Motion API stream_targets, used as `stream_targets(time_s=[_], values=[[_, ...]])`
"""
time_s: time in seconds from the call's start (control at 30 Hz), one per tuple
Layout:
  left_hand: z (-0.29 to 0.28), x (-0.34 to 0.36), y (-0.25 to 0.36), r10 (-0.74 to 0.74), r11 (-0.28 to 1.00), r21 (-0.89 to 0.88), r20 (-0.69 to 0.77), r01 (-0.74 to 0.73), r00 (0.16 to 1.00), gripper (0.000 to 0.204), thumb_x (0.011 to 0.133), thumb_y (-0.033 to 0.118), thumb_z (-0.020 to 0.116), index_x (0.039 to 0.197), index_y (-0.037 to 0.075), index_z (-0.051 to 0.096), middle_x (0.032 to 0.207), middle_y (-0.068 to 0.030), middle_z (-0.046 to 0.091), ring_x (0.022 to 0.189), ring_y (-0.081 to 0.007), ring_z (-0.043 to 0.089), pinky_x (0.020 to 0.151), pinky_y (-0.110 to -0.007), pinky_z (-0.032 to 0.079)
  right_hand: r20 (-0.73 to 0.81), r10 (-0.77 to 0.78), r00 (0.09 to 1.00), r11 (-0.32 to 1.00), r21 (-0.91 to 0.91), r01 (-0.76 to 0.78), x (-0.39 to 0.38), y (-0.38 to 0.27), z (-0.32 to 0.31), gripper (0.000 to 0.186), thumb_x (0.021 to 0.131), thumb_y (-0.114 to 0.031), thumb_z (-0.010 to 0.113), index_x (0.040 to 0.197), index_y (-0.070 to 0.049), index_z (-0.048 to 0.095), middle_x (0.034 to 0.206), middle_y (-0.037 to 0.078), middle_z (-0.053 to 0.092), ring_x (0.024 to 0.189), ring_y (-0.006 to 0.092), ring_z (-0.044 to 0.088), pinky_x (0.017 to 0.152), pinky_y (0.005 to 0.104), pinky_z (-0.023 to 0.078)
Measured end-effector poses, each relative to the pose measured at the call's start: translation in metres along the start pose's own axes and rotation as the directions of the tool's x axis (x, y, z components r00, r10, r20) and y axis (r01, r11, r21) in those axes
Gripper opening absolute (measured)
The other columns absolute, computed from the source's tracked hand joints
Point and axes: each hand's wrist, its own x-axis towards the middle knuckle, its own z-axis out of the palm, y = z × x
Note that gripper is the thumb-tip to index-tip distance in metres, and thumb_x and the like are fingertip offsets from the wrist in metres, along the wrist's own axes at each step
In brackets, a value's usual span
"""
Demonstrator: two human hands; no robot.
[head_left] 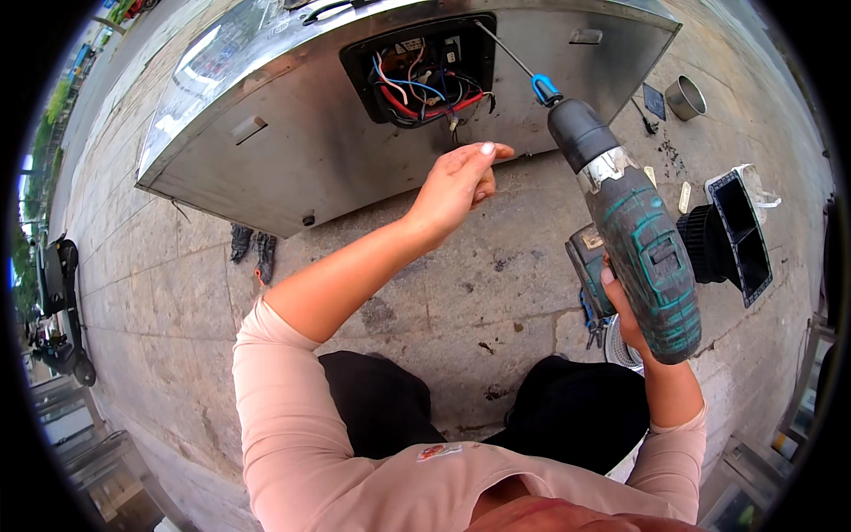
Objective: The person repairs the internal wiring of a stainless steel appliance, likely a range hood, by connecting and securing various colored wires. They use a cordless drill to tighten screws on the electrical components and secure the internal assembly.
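A dark scooter (60, 321) stands at left, a metal cup (680, 100) at upper right.

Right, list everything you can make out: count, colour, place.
cordless drill: one, dark grey and teal, right of centre
long bit: one, silver, at the drill's front
metal cabinet: one, silver, top
wires: several, mixed colours, in cabinet opening
metal cup: one, silver, upper right
duct part: one, black, right
pale pieces: two, cream, beside duct part
scooter: one, black, far left
paving: one, grey-brown, underneath
trousers: one, black, bottom
sleeves: two, pale pink, bottom
left hand: one, bare, below opening
right hand: one, bare, gripping drill
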Motion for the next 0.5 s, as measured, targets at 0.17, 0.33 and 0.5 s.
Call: stream_targets(time_s=[0.17,0.33,0.5], values=[[-0.011,-0.001,-0.005,0.012,1.0,-0.012,-0.032,-0.012,0.999,0.045,0.102,0.035,0.04,0.119,-0.002,0.057,0.059,0.0055,0.033,0.054,-0.0056,0.028,0.049,-0.023,0.024,0.024,0.276,0.961,0.839,0.481,-0.253,-0.009,0.005,0.009,0.02,0.085,-0.005,0.066,0.105,-0.002,0.066,0.097,0.009,0.067,0.09,0.0235,0.063,0.08,0.0339,0.049],[-0.013,-0.003,-0.002,0.017,1.0,-0.023,-0.038,-0.018,0.999,0.045,0.102,0.036,0.04,0.119,-0.003,0.057,0.059,0.0056,0.033,0.054,-0.0056,0.028,0.049,-0.023,0.024,0.064,0.288,0.956,0.831,0.479,-0.282,-0.007,0.007,0.011,0.021,0.085,-0.005,0.066,0.106,-0.002,0.065,0.1,0.01,0.067,0.092,0.0247,0.063,0.081,0.0346,0.049],[-0.015,-0.003,-0.005,0.01,0.999,-0.043,-0.037,-0.011,0.999,0.043,0.102,0.035,0.041,0.117,-0.002,0.058,0.06,0.0056,0.033,0.054,-0.0056,0.028,0.049,-0.023,0.024,0.065,0.265,0.962,0.865,0.425,-0.266,-0.004,0.008,0.012,0.022,0.085,-0.005,0.065,0.107,-0.002,0.065,0.103,0.011,0.067,0.093,0.0259,0.063,0.081,0.0354,0.049]])
